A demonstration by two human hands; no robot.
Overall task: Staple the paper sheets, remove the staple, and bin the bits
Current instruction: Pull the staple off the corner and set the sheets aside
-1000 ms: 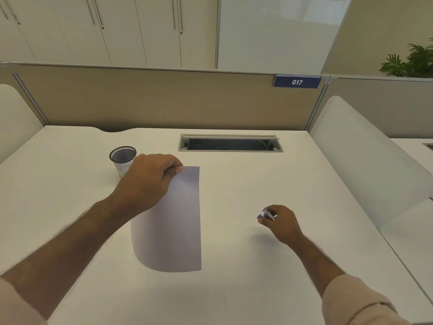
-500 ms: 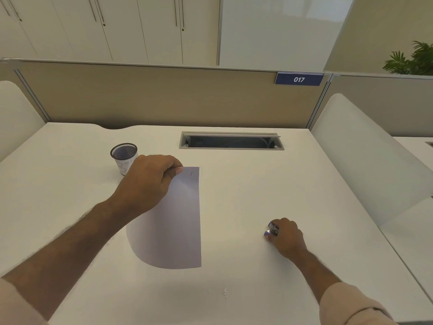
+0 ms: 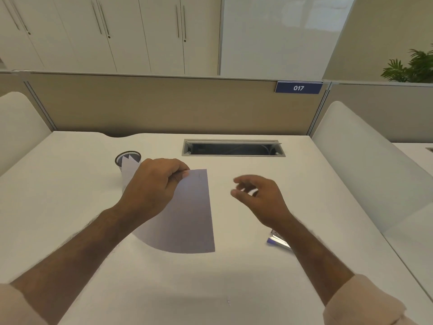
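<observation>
White paper sheets (image 3: 189, 214) lie on the desk, their top left corner lifted. My left hand (image 3: 152, 186) pinches that corner between thumb and fingers. A small staple mark shows near the top edge of the sheets. My right hand (image 3: 260, 198) hovers empty to the right of the sheets, fingers loosely spread and blurred. A small blue and silver stapler (image 3: 277, 241) lies on the desk under my right forearm. A paper cup (image 3: 127, 160) with a dark rim stands behind my left hand, partly hidden by the raised paper.
The white desk (image 3: 234, 277) has an open cable tray (image 3: 233, 148) at the back centre. A beige partition (image 3: 164, 104) with a blue 017 plate closes the far edge. White curved dividers stand at the left and right sides.
My right hand has let go of the stapler, leaving it on the desk, and has risen towards the sheets. The left hand keeps its pinch on the corner.
</observation>
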